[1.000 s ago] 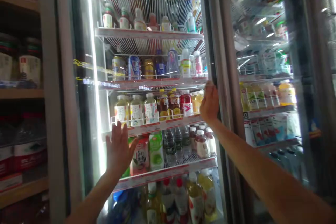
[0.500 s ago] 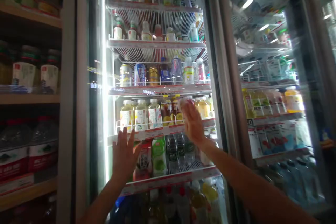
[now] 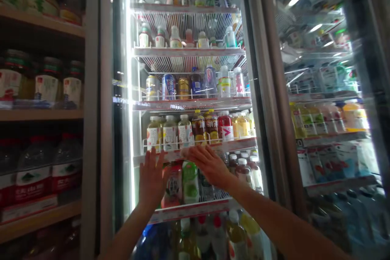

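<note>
My left hand (image 3: 152, 180) is raised with its fingers stretched and holds nothing. It is in front of the fridge's left part, just below the pale-yellow tea bottles (image 3: 154, 134). My right hand (image 3: 210, 166) reaches in from the right, fingers extended leftward, also with nothing in it. Its fingertips overlap the shelf edge (image 3: 240, 144) under the dark brown bottles (image 3: 199, 128); whether they touch it I cannot tell. Beneath them stand a green carton-like bottle (image 3: 190, 183) and a red pack (image 3: 173, 187). A red bottle (image 3: 225, 126) stands above the right hand.
Upper wire shelves hold several cans (image 3: 168, 87) and small bottles (image 3: 230, 37). A metal door frame (image 3: 274, 89) separates this fridge from another with drinks (image 3: 307, 120). At left, wooden shelving (image 3: 42, 115) carries jars and large water bottles (image 3: 33, 174). More bottles (image 3: 236, 233) stand at the bottom.
My right hand has moved down and left from in front of the red bottle, uncovering it. My left hand stays raised in front of the same shelf. The view has shifted slightly left.
</note>
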Available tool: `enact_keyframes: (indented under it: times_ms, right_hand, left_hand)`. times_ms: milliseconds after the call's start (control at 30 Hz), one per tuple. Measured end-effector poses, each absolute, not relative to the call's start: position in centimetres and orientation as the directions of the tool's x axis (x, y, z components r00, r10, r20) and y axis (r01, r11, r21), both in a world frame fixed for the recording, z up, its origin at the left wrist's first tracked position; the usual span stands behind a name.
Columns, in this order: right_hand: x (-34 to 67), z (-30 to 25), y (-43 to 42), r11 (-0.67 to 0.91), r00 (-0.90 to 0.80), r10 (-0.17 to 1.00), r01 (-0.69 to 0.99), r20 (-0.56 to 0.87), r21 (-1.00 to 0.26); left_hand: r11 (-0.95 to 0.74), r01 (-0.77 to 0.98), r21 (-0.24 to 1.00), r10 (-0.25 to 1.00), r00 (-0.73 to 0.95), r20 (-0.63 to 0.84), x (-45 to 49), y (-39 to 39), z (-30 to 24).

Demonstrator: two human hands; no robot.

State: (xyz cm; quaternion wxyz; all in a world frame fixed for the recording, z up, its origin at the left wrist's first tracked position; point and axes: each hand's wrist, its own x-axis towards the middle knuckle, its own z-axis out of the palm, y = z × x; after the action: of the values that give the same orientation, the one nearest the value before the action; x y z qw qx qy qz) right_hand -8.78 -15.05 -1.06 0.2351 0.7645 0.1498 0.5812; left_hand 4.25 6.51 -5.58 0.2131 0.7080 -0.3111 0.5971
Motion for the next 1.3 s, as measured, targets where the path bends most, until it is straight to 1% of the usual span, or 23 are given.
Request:
enact_keyframes:
  times_ms: [33,67,133,200,233,267,333,367,400,433,467,567,600,633,667,767,800,833,933,1000,1033,1200,1300]
  right_hand:
    - [-9.0,-1.4,-15.3,-0.833,0.274,0.521,-0.041,0.808,0.551]
    - [-9.3,-1.3,-15.9,-0.859,0.229,0.481,-0.070,0.846,0.507]
    - [-9.9,-0.7,-17.5,-0.950,0.028,0.268,-0.156,0.963,0.269]
    - [-9.9,-0.6,-17.9,-0.982,-0.137,0.087,-0.178,0.987,0.062]
    - [-9.7,-1.0,-17.5,-0.984,-0.132,0.075,-0.171,0.988,0.052]
    - [-9.4,-1.7,-16.7,-0.981,-0.063,0.130,-0.154,0.990,0.119]
    - [-8.8,-3.4,-14.8,-0.932,0.158,0.341,-0.072,0.927,0.355]
    - [-8.7,-4.2,-14.2,-0.896,0.249,0.424,-0.021,0.871,0.443]
    - [-8.7,-4.6,-14.0,-0.877,0.301,0.461,0.009,0.835,0.481]
    - [-9.0,-4.7,-14.3,-0.886,0.308,0.441,0.004,0.843,0.463]
    - [-9.4,-4.5,-15.0,-0.918,0.270,0.372,-0.031,0.888,0.394]
    - [-10.6,-3.7,-17.5,-0.986,-0.013,0.071,-0.152,0.997,0.068]
    - [-10.8,-3.8,-17.9,-0.986,-0.078,0.016,-0.169,0.997,0.002]
    - [-10.8,-4.2,-17.8,-0.985,-0.087,0.019,-0.175,0.996,0.004]
    - [-10.6,-4.8,-17.3,-0.983,-0.034,0.089,-0.167,0.996,0.082]
    - [-9.7,-6.4,-15.3,-0.894,0.213,0.425,-0.056,0.880,0.445]
    - [-9.6,-6.2,-15.3,-0.874,0.242,0.461,-0.040,0.853,0.484]
    - [-9.7,-5.7,-15.7,-0.886,0.235,0.435,-0.058,0.869,0.460]
    - [-11.5,-3.7,-19.9,-0.967,0.039,0.153,-0.201,0.987,0.158]
    - [-13.3,-4.6,-23.1,-0.967,-0.081,0.046,-0.254,0.996,0.023]
    - [-14.2,-6.2,-24.2,-0.965,-0.092,0.028,-0.264,0.995,0.003]
    - [-16.7,-17.0,-25.2,-0.966,0.155,0.009,-0.252,0.988,0.048]
    - [-15.9,-15.1,-25.3,-0.965,0.127,0.013,-0.259,0.992,0.045]
  left_hand:
    - [-0.717,-0.693,-0.067,-0.192,0.104,0.976,4.2,6.6,-5.6]
    - [-0.719,-0.692,-0.064,-0.198,0.116,0.973,4.2,6.6,-5.6]
    - [-0.724,-0.688,-0.057,-0.203,0.134,0.970,4.0,6.6,-5.6]
    - [-0.728,-0.684,-0.048,-0.197,0.142,0.970,3.8,6.6,-5.5]
    - [-0.728,-0.684,-0.041,-0.194,0.148,0.970,3.7,6.6,-5.5]
    - [-0.727,-0.685,-0.036,-0.192,0.152,0.970,3.7,6.6,-5.5]
    - [-0.721,-0.691,-0.041,-0.203,0.154,0.967,3.6,6.8,-5.7]
    - [-0.717,-0.695,-0.052,-0.213,0.148,0.966,3.6,7.0,-5.9]
    - [-0.713,-0.698,-0.069,-0.225,0.134,0.965,3.7,7.1,-6.1]
    - [-0.710,-0.699,-0.087,-0.236,0.121,0.964,3.7,7.2,-6.4]
    - [-0.709,-0.698,-0.100,-0.246,0.113,0.963,3.7,7.2,-6.7]
    - [-0.716,-0.692,-0.095,-0.250,0.127,0.960,3.6,6.9,-7.3]
    - [-0.719,-0.690,-0.081,-0.243,0.140,0.960,3.5,6.7,-7.4]
    - [-0.724,-0.687,-0.066,-0.233,0.153,0.960,3.4,6.6,-7.5]
    - [-0.726,-0.685,-0.058,-0.227,0.159,0.961,3.3,6.5,-7.6]
    - [-0.723,-0.684,-0.093,-0.250,0.134,0.959,3.3,6.8,-7.9]
    - [-0.719,-0.684,-0.122,-0.275,0.119,0.954,3.4,7.1,-8.0]
    - [-0.713,-0.684,-0.153,-0.305,0.106,0.947,3.5,7.3,-8.2]
    - [-0.703,-0.683,-0.198,-0.358,0.100,0.928,3.8,8.0,-8.7]
    - [-0.703,-0.687,-0.185,-0.345,0.102,0.933,3.8,8.0,-9.1]
    - [-0.703,-0.690,-0.173,-0.333,0.104,0.937,3.7,7.9,-9.3]
    - [-0.679,-0.717,-0.156,-0.321,0.099,0.942,3.6,7.3,-10.0]
    - [-0.681,-0.715,-0.159,-0.310,0.085,0.947,3.6,7.2,-10.1]
